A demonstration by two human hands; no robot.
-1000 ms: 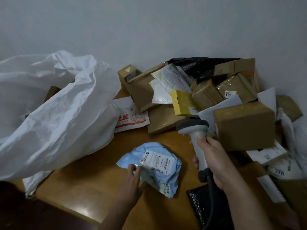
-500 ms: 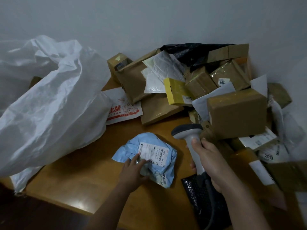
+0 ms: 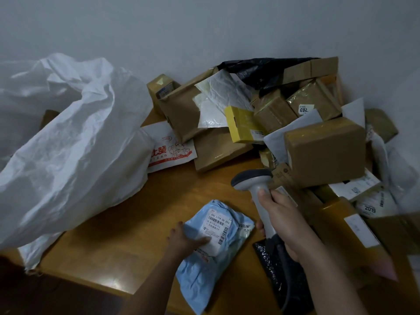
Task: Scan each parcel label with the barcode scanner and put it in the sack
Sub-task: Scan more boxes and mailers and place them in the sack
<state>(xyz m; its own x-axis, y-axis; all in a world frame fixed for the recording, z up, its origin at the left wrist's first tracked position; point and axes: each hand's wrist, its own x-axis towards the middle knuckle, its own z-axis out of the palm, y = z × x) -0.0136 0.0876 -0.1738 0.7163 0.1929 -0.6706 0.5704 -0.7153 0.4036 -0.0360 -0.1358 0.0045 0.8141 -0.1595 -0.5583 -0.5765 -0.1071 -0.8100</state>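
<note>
Since half a second ago the light-blue poly mailer parcel (image 3: 216, 248) has been drawn nearer the table's front edge and turned, so its white shipping label (image 3: 218, 228) now faces up with barcodes readable. The left hand (image 3: 185, 239) has shifted from the parcel's lower edge to its left side. The barcode scanner (image 3: 256, 192) sits much as it did, just right of the parcel.

Surroundings: wooden table (image 3: 127, 242) against a grey wall. The white woven sack (image 3: 68, 146) slumps across the left half, mouth side toward the parcels, well apart from the blue parcel. A heap of parcels fills the back right: a brown cardboard box (image 3: 325, 151) nearest the scanner head, a yellow box (image 3: 243, 125), a white envelope with red print (image 3: 170, 148) touching the sack, a black plastic bag (image 3: 261, 69) on top. A black bubble mailer (image 3: 279, 273) lies under the scanner's cable, just beside the blue parcel.

Hands: left hand grips the parcel's left edge, thumb laid across its top near the label, fingers hidden beneath. Right hand (image 3: 284, 226) is wrapped round the scanner's handle, thumb up the grip, head pointing away and left.
</note>
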